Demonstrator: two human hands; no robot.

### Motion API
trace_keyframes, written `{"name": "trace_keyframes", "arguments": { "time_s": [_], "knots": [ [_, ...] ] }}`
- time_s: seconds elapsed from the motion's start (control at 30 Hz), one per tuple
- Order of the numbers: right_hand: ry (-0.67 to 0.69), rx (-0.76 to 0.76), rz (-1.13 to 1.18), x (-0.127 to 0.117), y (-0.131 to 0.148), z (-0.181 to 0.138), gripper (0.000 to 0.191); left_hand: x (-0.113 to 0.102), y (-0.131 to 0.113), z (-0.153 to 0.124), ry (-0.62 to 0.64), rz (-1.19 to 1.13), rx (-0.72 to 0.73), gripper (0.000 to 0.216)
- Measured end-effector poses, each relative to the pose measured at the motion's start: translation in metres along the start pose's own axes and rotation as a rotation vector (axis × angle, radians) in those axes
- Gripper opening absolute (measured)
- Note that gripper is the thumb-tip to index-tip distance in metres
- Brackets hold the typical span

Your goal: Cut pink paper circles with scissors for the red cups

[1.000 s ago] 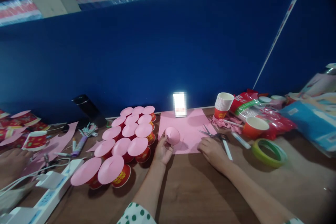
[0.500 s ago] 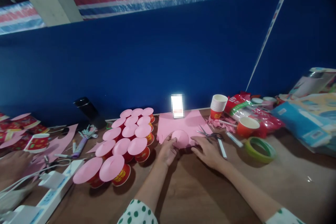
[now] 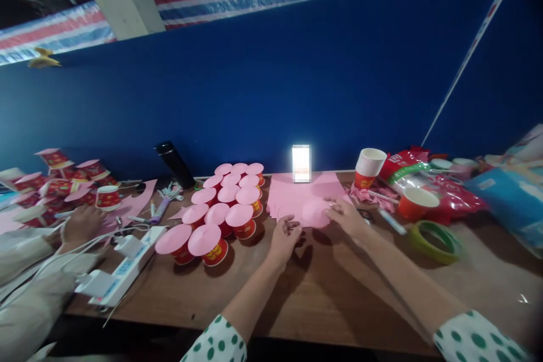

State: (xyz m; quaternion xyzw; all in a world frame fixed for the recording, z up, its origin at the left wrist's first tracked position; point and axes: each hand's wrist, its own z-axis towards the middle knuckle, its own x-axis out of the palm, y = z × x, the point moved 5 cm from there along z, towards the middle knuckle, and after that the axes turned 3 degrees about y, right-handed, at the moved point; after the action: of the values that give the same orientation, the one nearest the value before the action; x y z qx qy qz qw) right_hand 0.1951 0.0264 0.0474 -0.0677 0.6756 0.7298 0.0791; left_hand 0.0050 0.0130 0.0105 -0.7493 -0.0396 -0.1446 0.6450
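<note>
A round pink paper disc, shaped like a shallow cone, is pinched at its right edge by my right hand. Just left of the disc is my left hand, its fingers loosely bent and apart with nothing in them. Under and behind both hands lie pink paper sheets, with a bright, blurred-out upright panel at their back edge. To my left stand rows of upturned red paper cups, capped by pink paper discs. Scissors show partly behind my right hand.
On the right are stacked paper cups, a single red cup, a white marker, green tape and a red plastic package. Leftward are a black bottle, a power strip and another person's hand.
My right hand has taken the disc's edge, and my left hand has let go of it. The disc has shifted right over the sheets. My view has swung left, showing more of the other person.
</note>
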Motion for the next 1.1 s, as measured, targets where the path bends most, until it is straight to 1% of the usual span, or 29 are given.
{"name": "trace_keyframes", "arguments": {
  "time_s": [0.07, 0.13, 0.17, 0.23, 0.3, 0.33, 0.4, 0.47, 0.53, 0.57, 0.63, 0.77, 0.83, 0.93, 1.1],
  "knots": [
    [-0.099, 0.032, -0.065, -0.012, -0.004, 0.022, 0.034, -0.007, -0.004, -0.011, 0.002, 0.120, 0.093, 0.038],
    [-0.209, 0.046, -0.237, -0.025, -0.008, 0.045, 0.034, -0.013, -0.008, -0.022, 0.062, 0.252, 0.192, 0.028],
    [-0.244, 0.057, -0.277, -0.030, -0.010, 0.055, 0.036, -0.016, -0.011, -0.028, 0.092, 0.322, 0.247, 0.026],
    [-0.283, 0.072, -0.339, -0.037, -0.016, 0.073, 0.040, -0.023, -0.014, -0.037, 0.119, 0.511, 0.336, 0.024],
    [-0.313, 0.084, -0.420, -0.042, -0.021, 0.085, 0.042, -0.028, -0.014, -0.043, 0.149, 0.692, 0.368, 0.029],
    [-0.323, 0.088, -0.463, -0.044, -0.023, 0.089, 0.043, -0.029, -0.015, -0.044, 0.153, 0.756, 0.388, 0.032],
    [-0.335, 0.093, -0.548, -0.045, -0.026, 0.091, 0.045, -0.028, -0.015, -0.045, 0.203, 0.857, 0.413, 0.036],
    [-0.349, 0.088, -0.624, -0.044, -0.024, 0.087, 0.048, -0.023, -0.015, -0.042, 0.257, 0.935, 0.420, 0.040],
    [-0.352, 0.036, -0.719, -0.036, -0.018, 0.077, 0.047, -0.018, -0.015, -0.038, 0.285, 1.007, 0.414, 0.044],
    [-0.306, -0.065, -0.859, -0.027, -0.011, 0.070, 0.042, -0.015, -0.014, -0.035, 0.286, 1.038, 0.411, 0.046],
    [-0.149, -0.258, -1.041, -0.003, -0.003, 0.054, 0.035, -0.012, -0.012, -0.029, 0.276, 1.084, 0.406, 0.051],
    [0.092, -0.528, -1.137, 0.036, 0.000, 0.013, 0.032, -0.011, -0.006, -0.015, 0.249, 1.148, 0.399, 0.061],
    [0.151, -0.551, -1.146, 0.046, -0.005, -0.002, 0.032, -0.015, -0.006, -0.006, 0.190, 1.154, 0.414, 0.065],
    [0.209, -0.530, -1.151, 0.051, -0.012, -0.013, 0.031, -0.023, -0.008, 0.009, 0.099, 1.142, 0.406, 0.071],
    [0.181, -0.468, -1.176, 0.049, -0.016, -0.013, 0.033, -0.031, -0.009, 0.023, 0.022, 1.143, 0.337, 0.078]
  ]
}}
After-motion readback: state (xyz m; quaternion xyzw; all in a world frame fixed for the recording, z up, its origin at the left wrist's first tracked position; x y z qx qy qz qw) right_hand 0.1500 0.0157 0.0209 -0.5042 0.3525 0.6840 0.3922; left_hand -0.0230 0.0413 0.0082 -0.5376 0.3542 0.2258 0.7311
